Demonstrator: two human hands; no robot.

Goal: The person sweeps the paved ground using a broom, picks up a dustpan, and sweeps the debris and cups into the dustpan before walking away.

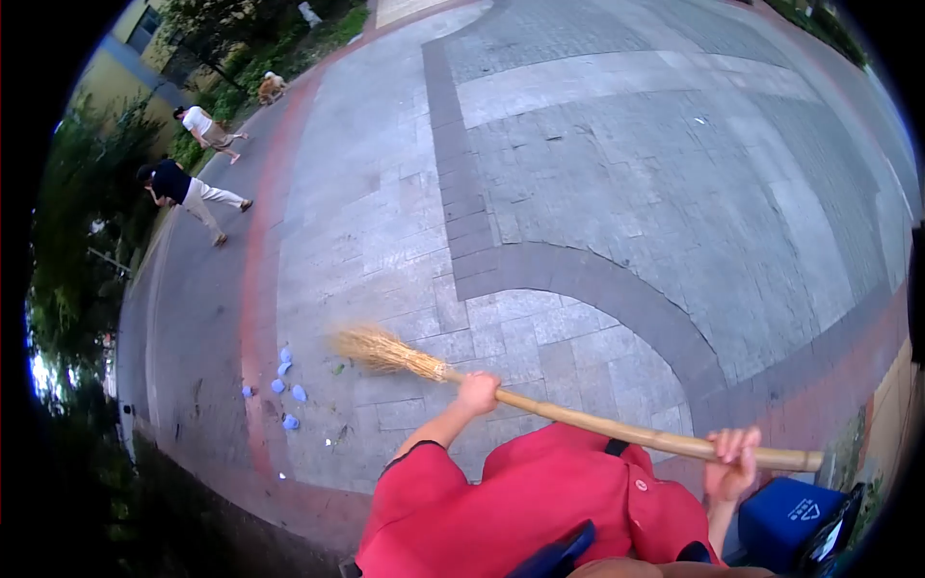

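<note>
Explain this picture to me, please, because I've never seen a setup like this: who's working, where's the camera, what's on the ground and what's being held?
There is no machine here: a person in a red shirt works with two bare hands. The single picture comes from a camera worn on the head, looking forward and down, and its wide lens bends the edges.

The left hand grips the broom near its straw head, and the right hand holds it near the end of the bamboo handle. The straw is blurred, so I can't tell whether it touches the paving.

Small blue pieces lie on the ground left of the straw; what they are is unclear. A blue bin stands by the right hand, and two people walk farther off.
</note>
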